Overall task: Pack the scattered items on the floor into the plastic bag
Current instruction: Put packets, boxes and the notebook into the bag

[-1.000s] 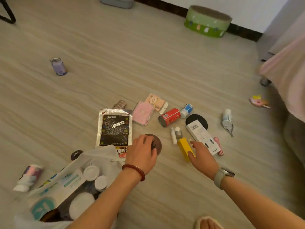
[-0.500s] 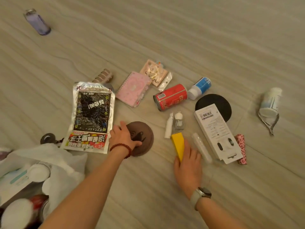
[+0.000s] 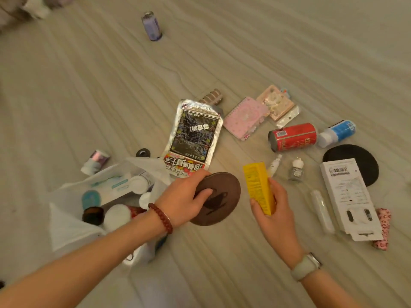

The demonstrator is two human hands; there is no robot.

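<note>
My left hand (image 3: 184, 201) grips a brown round pad (image 3: 220, 198) and holds it lifted just right of the white plastic bag (image 3: 66, 221). The bag lies open at the lower left with several tubes and jars inside. My right hand (image 3: 273, 210) holds a yellow box (image 3: 259, 187) upright above the floor. Still scattered on the floor are a silver snack packet (image 3: 193, 134), a pink notebook (image 3: 244, 117), a red can (image 3: 293, 136), a blue-and-white bottle (image 3: 338, 133), a white carton (image 3: 349, 196) and a black disc (image 3: 353, 161).
Two small bottles (image 3: 295, 172) and a clear tube (image 3: 321, 210) lie right of my right hand. A purple jar (image 3: 152, 26) stands far back. A small tube (image 3: 95, 161) and a tape roll (image 3: 142, 152) lie behind the bag. A pink patterned item (image 3: 383, 230) is at the far right.
Both hands have lifted their items off the floor: the left raised the brown pad toward the bag, the right picked up the yellow box. The view swung left, showing the bag.
</note>
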